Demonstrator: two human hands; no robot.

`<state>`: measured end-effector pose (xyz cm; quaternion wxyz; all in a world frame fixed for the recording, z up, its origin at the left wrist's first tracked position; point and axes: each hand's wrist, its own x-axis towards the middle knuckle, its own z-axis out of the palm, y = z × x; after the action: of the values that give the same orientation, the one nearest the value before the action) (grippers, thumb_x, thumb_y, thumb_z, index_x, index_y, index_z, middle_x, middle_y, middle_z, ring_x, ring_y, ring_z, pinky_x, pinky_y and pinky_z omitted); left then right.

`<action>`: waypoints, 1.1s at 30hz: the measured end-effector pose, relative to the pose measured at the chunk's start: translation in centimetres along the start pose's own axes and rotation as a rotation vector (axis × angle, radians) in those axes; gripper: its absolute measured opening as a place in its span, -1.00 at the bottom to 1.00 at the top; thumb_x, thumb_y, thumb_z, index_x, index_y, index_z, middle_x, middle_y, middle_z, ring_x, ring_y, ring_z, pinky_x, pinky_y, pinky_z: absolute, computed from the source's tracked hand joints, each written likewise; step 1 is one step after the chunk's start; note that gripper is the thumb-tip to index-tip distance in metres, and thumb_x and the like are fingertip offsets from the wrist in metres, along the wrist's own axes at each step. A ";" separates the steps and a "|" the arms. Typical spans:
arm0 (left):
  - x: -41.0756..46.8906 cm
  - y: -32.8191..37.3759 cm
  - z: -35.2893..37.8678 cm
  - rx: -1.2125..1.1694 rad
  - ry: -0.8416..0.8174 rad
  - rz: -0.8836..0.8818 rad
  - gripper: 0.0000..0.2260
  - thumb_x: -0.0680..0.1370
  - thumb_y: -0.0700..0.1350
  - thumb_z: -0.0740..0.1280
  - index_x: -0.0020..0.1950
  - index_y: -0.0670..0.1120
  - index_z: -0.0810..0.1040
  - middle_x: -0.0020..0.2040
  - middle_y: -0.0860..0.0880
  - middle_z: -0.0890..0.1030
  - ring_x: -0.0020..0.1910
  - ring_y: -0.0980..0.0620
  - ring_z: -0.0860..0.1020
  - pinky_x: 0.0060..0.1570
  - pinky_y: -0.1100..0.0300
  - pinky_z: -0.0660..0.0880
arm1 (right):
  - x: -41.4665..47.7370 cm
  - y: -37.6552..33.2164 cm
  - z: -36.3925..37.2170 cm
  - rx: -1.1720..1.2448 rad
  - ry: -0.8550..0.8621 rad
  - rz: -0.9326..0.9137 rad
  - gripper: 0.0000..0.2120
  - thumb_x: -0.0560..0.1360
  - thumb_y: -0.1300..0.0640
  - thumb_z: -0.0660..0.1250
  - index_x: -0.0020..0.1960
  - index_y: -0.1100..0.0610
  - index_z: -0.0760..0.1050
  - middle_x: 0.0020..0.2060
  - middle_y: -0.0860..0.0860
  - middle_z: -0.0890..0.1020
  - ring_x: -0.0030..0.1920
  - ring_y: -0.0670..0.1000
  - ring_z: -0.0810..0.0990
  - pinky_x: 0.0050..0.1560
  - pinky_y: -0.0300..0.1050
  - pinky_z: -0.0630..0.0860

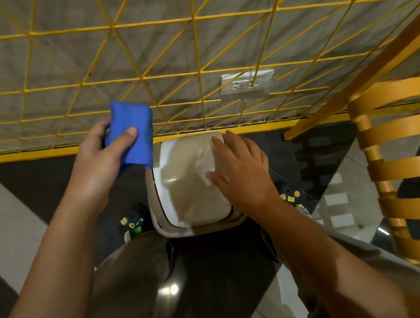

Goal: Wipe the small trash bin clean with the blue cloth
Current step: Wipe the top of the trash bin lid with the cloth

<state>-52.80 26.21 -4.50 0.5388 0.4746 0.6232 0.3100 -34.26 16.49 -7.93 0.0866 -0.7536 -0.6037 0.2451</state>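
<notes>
**Cloth held up beside the bin, other hand flat on its lid**

A grey wall (91, 55) faced with a yellow wire grid (198, 72) fills the upper view, and a white socket plate (247, 82) sits on it behind the wires. An orange slatted chair (396, 156) stands at the right. Below lies a glossy floor (7, 193) in dark and pale panels. The small trash bin (193, 183), beige with a swing lid, stands on the floor against the foot of the grid, between the person's two shoes. The right hand (243, 171) lies on the lid's right side, fingers spread and flat, gripping nothing. The left hand (98, 156) is clamped on the folded blue cloth (132, 135), thumb across its front, raised just left of the bin's far left corner and clear of the lid.
</notes>
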 end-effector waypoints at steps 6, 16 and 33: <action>1.5 0.2 3.1 0.418 -0.048 0.239 -0.54 0.39 -0.01 0.47 0.27 0.03 0.51 0.09 0.01 0.53 0.08 0.10 0.50 0.12 0.20 0.41 | 0.2 1.0 0.4 -0.063 -0.076 -0.036 -0.26 0.45 -0.11 0.32 0.50 -0.01 0.05 0.52 0.01 0.09 0.50 0.21 0.03 0.45 0.20 -0.05; 5.1 -0.3 6.9 0.946 -0.178 0.262 -0.73 0.41 0.01 0.34 0.04 -0.07 0.59 -0.04 -0.22 0.62 -0.03 -0.22 0.55 -0.17 0.06 0.41 | 0.3 0.8 1.7 -0.128 0.123 -0.058 -0.18 0.12 -0.09 0.58 0.32 0.13 0.44 0.29 0.09 0.51 0.22 0.31 0.51 0.19 0.35 0.36; 8.2 1.5 10.1 0.930 -0.504 0.021 -0.89 0.45 -0.07 0.36 -0.16 -0.10 0.54 -0.25 -0.10 0.49 -0.30 -0.02 0.43 -0.41 0.22 0.27 | 0.1 0.6 1.4 -0.110 0.073 -0.009 -0.21 0.29 -0.08 0.48 0.43 0.06 0.28 0.42 0.04 0.36 0.38 0.28 0.32 0.35 0.37 0.10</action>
<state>-42.40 33.04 -8.51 0.4011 0.7295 0.5415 -0.1176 -34.38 16.23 -9.44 0.0681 -0.7629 -0.6162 0.1836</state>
